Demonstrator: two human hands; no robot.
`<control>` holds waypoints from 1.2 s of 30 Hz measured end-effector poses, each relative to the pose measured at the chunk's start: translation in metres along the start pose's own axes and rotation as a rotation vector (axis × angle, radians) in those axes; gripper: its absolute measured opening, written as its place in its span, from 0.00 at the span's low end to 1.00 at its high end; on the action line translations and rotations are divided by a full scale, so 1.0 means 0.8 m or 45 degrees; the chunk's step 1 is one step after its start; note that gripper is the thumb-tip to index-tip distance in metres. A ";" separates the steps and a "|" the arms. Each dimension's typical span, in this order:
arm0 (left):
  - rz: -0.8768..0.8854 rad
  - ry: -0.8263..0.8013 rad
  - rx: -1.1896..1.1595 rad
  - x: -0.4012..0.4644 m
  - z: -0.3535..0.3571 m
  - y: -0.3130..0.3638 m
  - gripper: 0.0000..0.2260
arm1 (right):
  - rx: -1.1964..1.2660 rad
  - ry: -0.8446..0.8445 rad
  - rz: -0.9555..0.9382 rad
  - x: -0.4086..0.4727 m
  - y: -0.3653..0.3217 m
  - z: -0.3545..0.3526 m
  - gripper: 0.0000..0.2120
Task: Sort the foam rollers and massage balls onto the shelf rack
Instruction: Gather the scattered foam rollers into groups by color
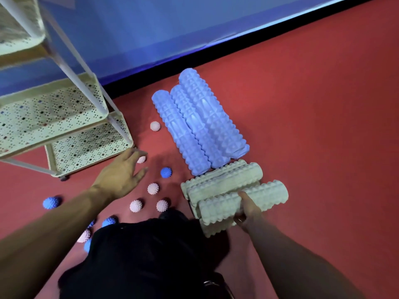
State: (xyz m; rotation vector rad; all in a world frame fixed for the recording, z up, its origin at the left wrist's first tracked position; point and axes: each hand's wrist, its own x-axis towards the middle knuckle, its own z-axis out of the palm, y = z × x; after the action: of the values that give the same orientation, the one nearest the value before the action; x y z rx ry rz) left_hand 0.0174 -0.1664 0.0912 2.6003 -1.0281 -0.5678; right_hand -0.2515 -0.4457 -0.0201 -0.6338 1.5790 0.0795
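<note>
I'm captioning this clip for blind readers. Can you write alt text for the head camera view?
A person's right hand grips a pale green foam roller atop a pile on a red floor, while the open left hand reaches over scattered pink and blue spiky balls. Three blue foam rollers lie beyond, and a cream shelf rack stands at left.
</note>
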 end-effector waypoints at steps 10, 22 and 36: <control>-0.147 -0.097 0.021 -0.014 0.011 -0.024 0.21 | -0.003 0.001 0.080 0.025 0.007 0.010 0.18; -0.202 -0.106 0.000 -0.021 0.009 -0.016 0.21 | -0.582 0.301 -0.227 -0.005 -0.004 0.010 0.16; -0.297 0.177 0.063 -0.153 -0.132 -0.006 0.21 | -1.284 -0.261 -0.985 -0.206 -0.047 0.095 0.18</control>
State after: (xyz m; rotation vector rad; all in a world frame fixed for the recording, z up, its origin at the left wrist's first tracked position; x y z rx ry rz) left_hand -0.0129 -0.0645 0.2133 2.7786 -0.7104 -0.4097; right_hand -0.1711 -0.3886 0.1366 -1.9114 0.9230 0.3552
